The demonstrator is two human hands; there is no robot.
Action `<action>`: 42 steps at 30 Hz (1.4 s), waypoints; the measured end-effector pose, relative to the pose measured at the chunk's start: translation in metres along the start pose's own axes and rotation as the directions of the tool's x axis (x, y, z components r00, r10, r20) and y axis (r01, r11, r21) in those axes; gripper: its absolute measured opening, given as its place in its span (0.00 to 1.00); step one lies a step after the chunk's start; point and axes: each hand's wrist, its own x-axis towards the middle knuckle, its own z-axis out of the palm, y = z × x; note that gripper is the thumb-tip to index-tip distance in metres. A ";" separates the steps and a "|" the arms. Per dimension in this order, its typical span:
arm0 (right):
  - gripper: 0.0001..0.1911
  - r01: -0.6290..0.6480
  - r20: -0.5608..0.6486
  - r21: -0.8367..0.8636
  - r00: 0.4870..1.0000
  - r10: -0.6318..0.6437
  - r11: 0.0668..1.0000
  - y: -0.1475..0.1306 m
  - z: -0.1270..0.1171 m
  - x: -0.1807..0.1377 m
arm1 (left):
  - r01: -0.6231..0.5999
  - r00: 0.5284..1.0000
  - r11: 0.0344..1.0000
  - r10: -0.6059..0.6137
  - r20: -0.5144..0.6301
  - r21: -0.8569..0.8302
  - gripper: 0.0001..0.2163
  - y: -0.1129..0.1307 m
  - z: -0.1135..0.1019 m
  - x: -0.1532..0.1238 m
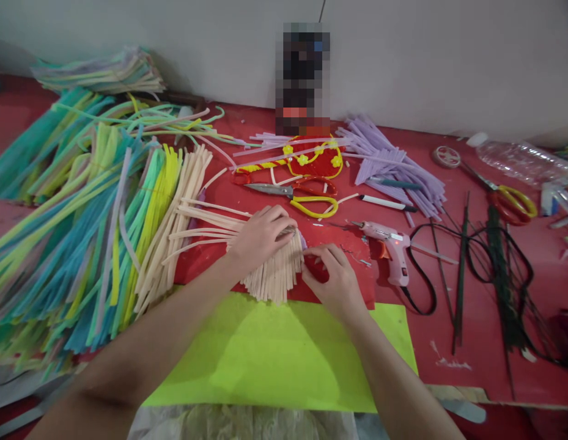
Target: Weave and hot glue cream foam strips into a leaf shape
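Note:
A fan-shaped piece of cream pipe cleaners (272, 278) lies over red sheeting, with a bit of lilac showing at its right edge. My left hand (261, 237) rests on its upper left, fingers bent and closed over it. At the right edge, my right hand (335, 276) pinches with thumb and fingertips; the exact strand between them is too small to make out. Several loose cream strands (210, 223) stick out leftward beneath my left hand. Just behind are scissors (311, 205) with one red and one yellow handle, and a red piece with yellow flowers (315, 156).
Bundles of coloured pipe cleaners (95, 244) cover the left side. Lilac pipe cleaners (394, 159) lie behind. A pink glue gun (389, 244) with a black cord, dark thin stems (499, 275), second scissors (513, 201) and a plastic bottle (517, 159) occupy the right. A yellow-green sheet (274, 354) lies in front.

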 end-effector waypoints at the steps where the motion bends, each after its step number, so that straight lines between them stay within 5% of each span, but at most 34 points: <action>1: 0.10 0.000 -0.001 -0.003 1.000 0.000 1.000 0.000 0.000 0.000 | -0.003 1.000 1.000 0.003 -0.001 0.002 0.06 0.000 0.000 0.000; 42: 0.07 -0.052 -0.023 0.113 0.998 0.055 0.992 0.002 0.001 0.000 | -0.002 1.000 1.000 0.002 -0.002 0.013 0.06 -0.001 0.001 0.000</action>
